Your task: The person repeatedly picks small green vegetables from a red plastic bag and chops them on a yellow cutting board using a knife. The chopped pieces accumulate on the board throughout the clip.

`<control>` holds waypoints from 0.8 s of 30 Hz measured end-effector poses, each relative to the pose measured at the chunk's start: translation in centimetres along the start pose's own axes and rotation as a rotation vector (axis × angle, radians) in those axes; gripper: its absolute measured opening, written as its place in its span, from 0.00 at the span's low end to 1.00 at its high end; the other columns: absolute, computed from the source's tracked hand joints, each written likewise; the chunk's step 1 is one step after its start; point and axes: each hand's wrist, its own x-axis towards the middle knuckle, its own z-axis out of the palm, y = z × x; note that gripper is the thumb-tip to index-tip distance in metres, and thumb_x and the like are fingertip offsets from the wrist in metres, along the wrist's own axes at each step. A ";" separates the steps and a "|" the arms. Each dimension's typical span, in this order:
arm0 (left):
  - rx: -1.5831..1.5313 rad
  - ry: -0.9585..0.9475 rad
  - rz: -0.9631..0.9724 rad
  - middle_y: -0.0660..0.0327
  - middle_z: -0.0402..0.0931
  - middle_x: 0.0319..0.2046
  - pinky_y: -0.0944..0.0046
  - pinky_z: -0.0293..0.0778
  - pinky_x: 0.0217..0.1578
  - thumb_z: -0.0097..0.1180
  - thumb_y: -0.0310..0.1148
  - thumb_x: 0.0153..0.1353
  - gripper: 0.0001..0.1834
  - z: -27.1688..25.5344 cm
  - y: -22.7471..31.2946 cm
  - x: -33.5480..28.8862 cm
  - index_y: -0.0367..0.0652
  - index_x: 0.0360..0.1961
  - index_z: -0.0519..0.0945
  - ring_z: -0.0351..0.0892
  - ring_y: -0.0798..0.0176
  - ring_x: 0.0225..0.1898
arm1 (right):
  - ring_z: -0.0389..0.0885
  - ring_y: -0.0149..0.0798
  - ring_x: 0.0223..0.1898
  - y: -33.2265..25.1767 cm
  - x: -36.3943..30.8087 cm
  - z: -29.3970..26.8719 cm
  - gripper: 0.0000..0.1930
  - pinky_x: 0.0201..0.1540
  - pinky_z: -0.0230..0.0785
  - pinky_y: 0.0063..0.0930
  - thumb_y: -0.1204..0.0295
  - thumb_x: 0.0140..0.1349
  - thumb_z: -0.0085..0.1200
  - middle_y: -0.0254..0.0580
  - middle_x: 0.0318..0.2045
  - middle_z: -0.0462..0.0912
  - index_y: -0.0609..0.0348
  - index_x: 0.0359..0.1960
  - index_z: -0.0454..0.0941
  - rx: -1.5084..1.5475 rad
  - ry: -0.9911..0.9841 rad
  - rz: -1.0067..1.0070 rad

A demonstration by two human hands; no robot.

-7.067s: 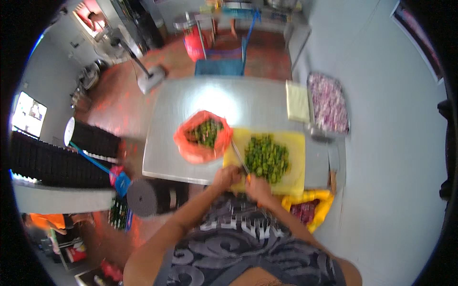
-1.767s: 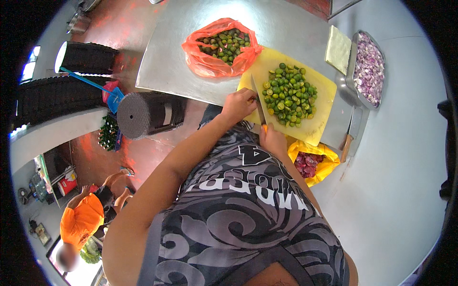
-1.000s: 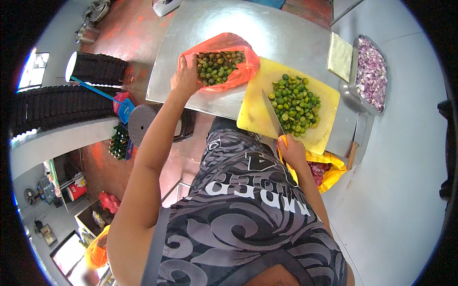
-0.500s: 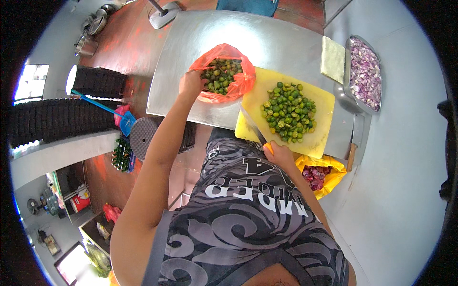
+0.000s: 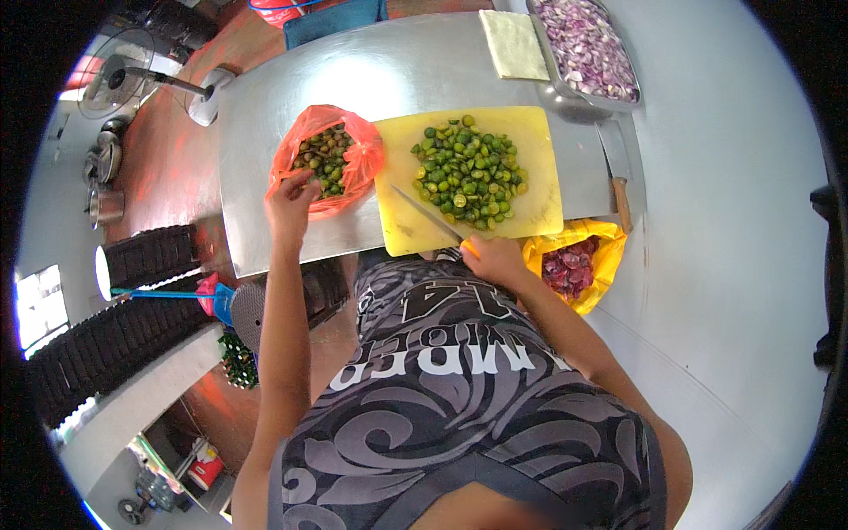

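My left hand [image 5: 293,201] is at the near edge of a red plastic bag [image 5: 366,161], its fingers curled over the opening. Whatever lies between those fingers is hidden. Inside the bag are small whole green limes [image 5: 325,159]. A knife [image 5: 427,214] with an orange handle is gripped in my right hand [image 5: 495,262]. Its blade lies low over the near left part of a yellow cutting board [image 5: 541,190], pointing toward the bag. Cut limes [image 5: 468,170] are heaped on the board, some with yellowish cut faces up.
Beyond the board, a metal tray [image 5: 579,104] of chopped purple onions and a folded cloth [image 5: 514,46] sit on the steel table [image 5: 256,150]. A wooden-handled knife [image 5: 621,196] lies at the right, near a yellow bag [image 5: 533,256] of dark red pieces. A fan [image 5: 205,95] stands beyond the table.
The whole view has turned, so the table appears shifted left. My left hand has moved from the bag's left side to its near edge. My right hand still grips the knife.
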 end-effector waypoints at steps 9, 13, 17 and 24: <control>-0.304 -0.222 -0.135 0.55 0.84 0.42 0.65 0.79 0.49 0.63 0.26 0.63 0.19 6.5 0.9 -5.5 0.31 0.54 0.81 0.84 0.63 0.43 | 0.85 0.61 0.30 6.3 0.9 -4.6 0.21 0.36 0.75 0.59 0.47 0.68 0.47 0.55 0.25 0.84 0.52 0.40 0.77 -0.121 -0.069 0.006; -0.233 -0.334 -0.115 0.55 0.84 0.42 0.65 0.79 0.48 0.63 0.27 0.63 0.19 8.5 0.3 -6.9 0.30 0.54 0.80 0.84 0.64 0.43 | 0.85 0.60 0.31 8.0 2.4 -6.3 0.21 0.36 0.76 0.58 0.47 0.68 0.48 0.55 0.24 0.83 0.52 0.39 0.78 -0.177 -0.087 -0.080; -0.171 -0.403 -0.127 0.54 0.84 0.43 0.63 0.80 0.51 0.64 0.27 0.64 0.20 10.2 -0.5 -7.8 0.31 0.55 0.79 0.84 0.62 0.44 | 0.83 0.62 0.29 9.3 3.1 -7.4 0.21 0.35 0.75 0.58 0.48 0.68 0.48 0.56 0.23 0.83 0.54 0.38 0.78 -0.199 -0.101 -0.161; 0.020 -0.349 -0.007 0.55 0.86 0.42 0.63 0.81 0.44 0.67 0.29 0.59 0.20 13.7 -1.2 -8.0 0.37 0.54 0.82 0.87 0.64 0.41 | 0.83 0.65 0.28 4.9 0.1 -4.4 0.21 0.34 0.74 0.60 0.50 0.69 0.49 0.60 0.21 0.81 0.57 0.37 0.76 0.041 -0.010 -0.074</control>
